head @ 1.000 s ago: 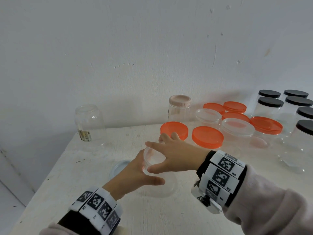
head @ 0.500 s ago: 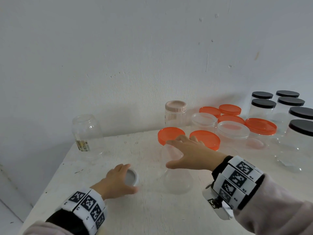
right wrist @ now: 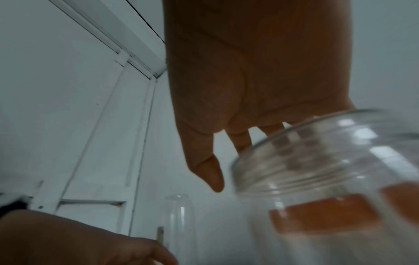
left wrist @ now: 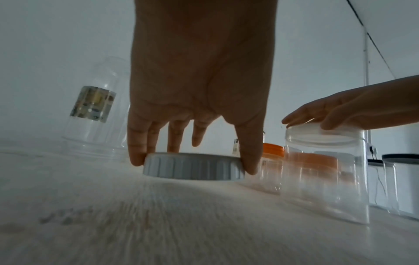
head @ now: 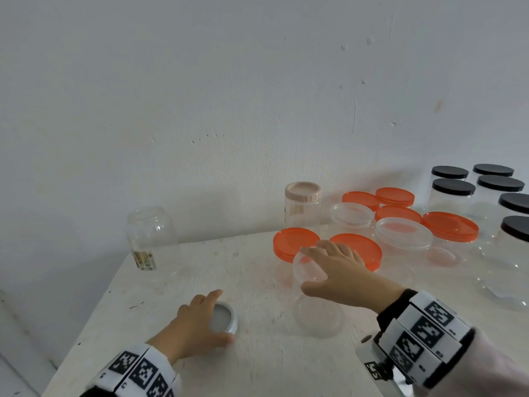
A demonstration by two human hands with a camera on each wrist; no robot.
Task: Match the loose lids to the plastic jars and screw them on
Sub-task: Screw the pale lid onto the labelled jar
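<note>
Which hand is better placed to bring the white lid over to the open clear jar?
Left. The left hand already pinches the white lid by its ribbed rim on the table, while the right hand rests over the mouth of the open clear jar, probably steadying it.

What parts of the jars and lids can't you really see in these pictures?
- Head view: the left hand covers part of the white lid, hiding its rim there.
- Head view: the right hand covers part of the open jar mouth.
- Right wrist view: that jar is blurred and cut off by the right edge.
- Head view: the label on the lidless jar is too small to read.
</note>
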